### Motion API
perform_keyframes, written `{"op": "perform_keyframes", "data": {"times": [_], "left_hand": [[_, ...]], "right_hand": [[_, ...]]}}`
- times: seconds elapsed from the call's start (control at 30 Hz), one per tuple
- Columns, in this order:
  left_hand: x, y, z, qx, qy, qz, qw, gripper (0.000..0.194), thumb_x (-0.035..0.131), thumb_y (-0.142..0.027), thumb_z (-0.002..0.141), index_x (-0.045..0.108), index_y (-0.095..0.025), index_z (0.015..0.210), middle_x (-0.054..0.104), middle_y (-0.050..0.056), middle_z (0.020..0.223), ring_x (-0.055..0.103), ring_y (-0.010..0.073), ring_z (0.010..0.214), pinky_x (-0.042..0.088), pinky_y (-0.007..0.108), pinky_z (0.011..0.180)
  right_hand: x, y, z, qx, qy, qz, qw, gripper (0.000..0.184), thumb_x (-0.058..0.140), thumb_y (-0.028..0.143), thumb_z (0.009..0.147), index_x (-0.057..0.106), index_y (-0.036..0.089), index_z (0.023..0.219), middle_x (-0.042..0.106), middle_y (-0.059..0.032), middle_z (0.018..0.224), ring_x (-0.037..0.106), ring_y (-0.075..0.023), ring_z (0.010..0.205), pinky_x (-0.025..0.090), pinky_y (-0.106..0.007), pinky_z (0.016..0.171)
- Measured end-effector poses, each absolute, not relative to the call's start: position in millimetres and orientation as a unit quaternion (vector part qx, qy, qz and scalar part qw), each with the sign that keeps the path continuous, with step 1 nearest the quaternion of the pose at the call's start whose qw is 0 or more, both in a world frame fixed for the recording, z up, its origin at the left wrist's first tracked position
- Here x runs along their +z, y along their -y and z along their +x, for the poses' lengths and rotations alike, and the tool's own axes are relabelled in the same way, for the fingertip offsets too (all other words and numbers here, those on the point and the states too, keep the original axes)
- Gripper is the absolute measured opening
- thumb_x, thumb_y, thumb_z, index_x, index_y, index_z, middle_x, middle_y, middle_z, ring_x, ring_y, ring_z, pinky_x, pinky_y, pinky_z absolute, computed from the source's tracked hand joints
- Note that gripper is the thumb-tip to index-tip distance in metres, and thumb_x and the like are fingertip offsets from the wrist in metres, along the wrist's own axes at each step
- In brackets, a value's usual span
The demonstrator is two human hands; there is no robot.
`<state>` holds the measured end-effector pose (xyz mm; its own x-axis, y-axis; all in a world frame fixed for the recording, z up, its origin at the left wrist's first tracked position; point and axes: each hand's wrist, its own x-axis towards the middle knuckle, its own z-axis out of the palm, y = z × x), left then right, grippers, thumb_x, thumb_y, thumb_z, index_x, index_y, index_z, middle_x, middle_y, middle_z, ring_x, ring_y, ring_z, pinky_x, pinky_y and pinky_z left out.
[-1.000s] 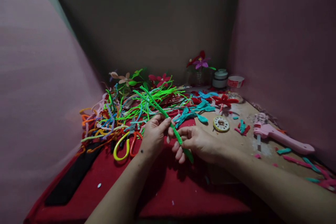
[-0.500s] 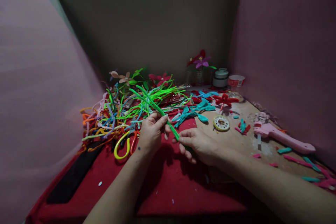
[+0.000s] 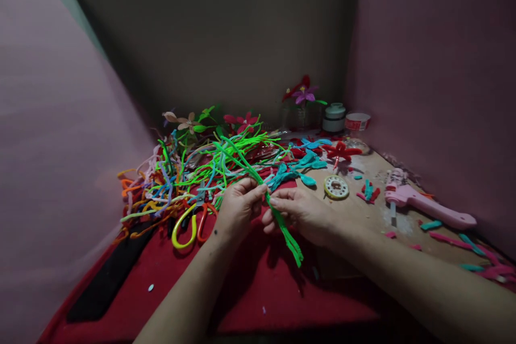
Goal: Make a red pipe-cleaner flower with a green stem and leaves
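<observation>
so the bundle of bright green fuzzy stems (image 3: 284,224) is being held in mid-air above the red cloth surface (image 3: 242,301), slanted, with the lower ends poking out past the right hand; it's pinched by the left grip (image 3: 243,205) between thumb and fingertips, and a similar pinch is seen just below in the right grip (image 3: 300,214), thumb against fingers, with no real gap left at the tips; how hard it's being squeezed cannot be told, and the stems can't be counted for sure either.

biggest worry, probably: the lower ends look a bit uneven, so if the pinch is loosened on one side, single stems could be slid out of line or dropped; the fuzz could also be flattened or the core kinked if too much twist is put in between the two grips, since they're set so close together.

the top ends are crossed in front of the green pile (image 3: 250,144); whether it's being touched can't be told, but loose strands could be snagged and dragged along if the bundle is swung; the scissors (image 3: 193,228), lying just beside the left wrist, could be knocked too; and if the pink glue gun (image 3: 431,205) is hot (not visible), a burn could be caused by a careless reach to the right.
</observation>
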<state>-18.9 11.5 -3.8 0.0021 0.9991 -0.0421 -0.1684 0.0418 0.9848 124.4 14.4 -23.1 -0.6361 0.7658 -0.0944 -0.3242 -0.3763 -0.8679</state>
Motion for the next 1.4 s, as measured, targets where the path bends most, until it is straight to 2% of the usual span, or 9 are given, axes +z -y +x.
{"op": "perform_keyframes", "data": {"times": [0.13,0.33,0.53,0.73,0.9,1.03,1.23,1.33,1.4], "left_hand": [[-6.8,-8.9,-12.2,0.521,-0.472,0.444,0.556,0.026,0.069,-0.026,0.065,0.047,-0.014,0.06,0.045,-0.006,0.047,0.037,0.002,0.038,0.026,0.015,0.039],[-10.6,-11.5,-14.4,0.525,-0.453,0.42,0.586,0.025,0.071,-0.027,0.064,0.049,-0.014,0.064,0.046,-0.006,0.046,0.04,0.0036,0.037,0.028,0.016,0.037],[-12.9,-11.6,-13.2,0.517,-0.428,0.42,0.611,0.023,0.069,-0.027,0.066,0.05,-0.014,0.063,0.049,-0.004,0.046,0.048,0.0077,0.04,0.033,0.018,0.037],[-13.1,-10.6,-10.3,0.527,-0.419,0.441,0.594,0.017,0.064,-0.021,0.069,0.05,-0.014,0.062,0.053,-0.002,0.048,0.051,0.0099,0.042,0.034,0.02,0.037],[-15.1,-9.8,-11.3,0.511,-0.424,0.443,0.602,0.013,0.063,-0.02,0.069,0.051,-0.016,0.067,0.057,-0.001,0.051,0.054,0.0118,0.044,0.041,0.023,0.042],[-15.3,-7.7,-7.6,0.53,-0.412,0.455,0.586,0.013,0.063,-0.019,0.07,0.05,-0.015,0.066,0.055,-0.003,0.049,0.053,0.0113,0.042,0.041,0.024,0.043],[-13.6,-1.0,7.4,0.575,-0.393,0.454,0.556,0.017,0.06,-0.022,0.074,0.047,-0.016,0.063,0.054,-0.004,0.051,0.054,0.0111,0.046,0.04,0.022,0.042],[-14.4,0.3,10.3,0.581,-0.391,0.452,0.553,0.016,0.06,-0.025,0.074,0.048,-0.017,0.066,0.054,-0.004,0.053,0.054,0.0108,0.047,0.042,0.023,0.043],[-15.2,-0.3,7.5,0.566,-0.416,0.491,0.515,0.013,0.059,-0.027,0.075,0.052,-0.017,0.071,0.053,-0.004,0.054,0.053,0.0111,0.048,0.043,0.024,0.045]], "right_hand": [[-27.0,-20.0,124.5,0.769,0.418,-0.308,0.371,0.021,0.063,0.03,0.069,0.053,0.013,0.068,0.064,-0.0046,0.059,0.059,-0.0127,0.047,0.045,-0.023,0.047],[-27.7,-18.4,120.0,0.759,0.419,-0.303,0.396,0.02,0.063,0.03,0.069,0.053,0.013,0.067,0.063,-0.003,0.059,0.056,-0.0099,0.044,0.041,-0.02,0.043],[-25.0,-18.1,117.9,0.753,0.379,-0.288,0.454,0.02,0.065,0.027,0.066,0.051,0.013,0.065,0.062,-0.0016,0.056,0.055,-0.0087,0.043,0.041,-0.02,0.044],[-29.9,-21.9,118.3,0.757,0.362,-0.278,0.467,0.011,0.061,0.018,0.063,0.052,0.013,0.064,0.061,-0.0014,0.052,0.052,-0.0087,0.039,0.041,-0.02,0.042],[-30.5,-21.5,118.3,0.768,0.365,-0.266,0.455,0.012,0.061,0.021,0.063,0.051,0.013,0.061,0.058,0.0008,0.047,0.046,-0.007,0.034,0.037,-0.018,0.038],[-27.5,-18.6,117.5,0.755,0.372,-0.272,0.466,0.011,0.058,0.019,0.063,0.051,0.013,0.055,0.056,0.0017,0.045,0.044,-0.0057,0.033,0.036,-0.017,0.036],[-24.5,-16.6,116.1,0.75,0.353,-0.26,0.496,0.015,0.054,0.018,0.064,0.056,0.012,0.05,0.053,0.0013,0.041,0.046,-0.006,0.037,0.042,-0.019,0.044],[-26.3,-18.8,115.8,0.765,0.333,-0.258,0.487,0.014,0.056,0.018,0.062,0.056,0.011,0.05,0.052,0.0014,0.04,0.046,-0.0062,0.037,0.042,-0.019,0.044],[-28.6,-21.7,116.2,0.773,0.32,-0.257,0.485,0.011,0.057,0.017,0.062,0.056,0.011,0.052,0.055,0.0011,0.043,0.045,-0.006,0.036,0.042,-0.02,0.042]]}}
